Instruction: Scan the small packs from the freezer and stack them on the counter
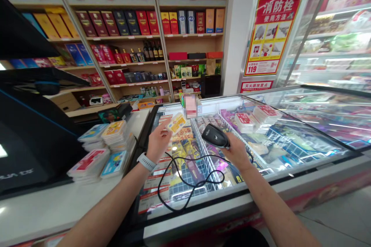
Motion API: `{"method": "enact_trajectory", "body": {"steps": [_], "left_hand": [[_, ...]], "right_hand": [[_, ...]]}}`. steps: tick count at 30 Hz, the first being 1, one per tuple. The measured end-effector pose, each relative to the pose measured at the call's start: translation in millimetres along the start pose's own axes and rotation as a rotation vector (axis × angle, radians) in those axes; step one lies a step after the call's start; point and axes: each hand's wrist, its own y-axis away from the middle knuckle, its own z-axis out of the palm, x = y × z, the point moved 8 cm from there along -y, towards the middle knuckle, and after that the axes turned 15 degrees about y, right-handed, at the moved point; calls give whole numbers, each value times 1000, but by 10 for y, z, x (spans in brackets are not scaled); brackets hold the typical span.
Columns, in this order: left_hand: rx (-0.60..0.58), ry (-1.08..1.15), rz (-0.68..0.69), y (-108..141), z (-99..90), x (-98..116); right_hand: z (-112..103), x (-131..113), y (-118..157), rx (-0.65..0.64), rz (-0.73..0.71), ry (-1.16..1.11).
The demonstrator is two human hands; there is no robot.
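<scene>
My left hand, with a pale watch strap on the wrist, pinches a small yellow-and-white flat packet above the freezer's glass top. In my right hand is a black handheld barcode scanner, its head pointing left toward the packet, a short gap between them. The scanner's black cable lies looped on the glass. Left of my left hand, several stacks of similar flat packets stand on the counter, among them a yellow-topped stack and a red-topped stack. What is printed on the packet is too small to read.
The chest freezer holds wire baskets of frozen goods under glass. Red-and-white packet stacks sit on its right part. A black checkout terminal stands on the white counter at left. Shelves of boxed bottles line the back wall.
</scene>
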Motion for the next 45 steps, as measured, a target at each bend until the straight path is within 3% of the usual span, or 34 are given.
{"method": "enact_trajectory", "body": {"steps": [7,11,14,18,23,32,45], "left_hand": [[121,-390,125,408,-694,315],[212,-759,326,635,-1053,601],[159,-957,486,782,-1175,731],[61,-1123,578,931,-1286,741],[-19,-1279,589,1046,-1361,631],[-125,-1376,479,1108,-1453,344],[-195,-1410,355,1131,-1433,296]], "right_hand": [[-18,-26,-5,17,-25,3],[-8,-25,-2,4,-27,13],[2,-28,1,-5,-28,10],[11,-33,7,-11,-34,28],[5,-41,10,-3,-51,42],[18,-38,7,-14,-42,53],[-34,-54,-14,6,-35,23]]}}
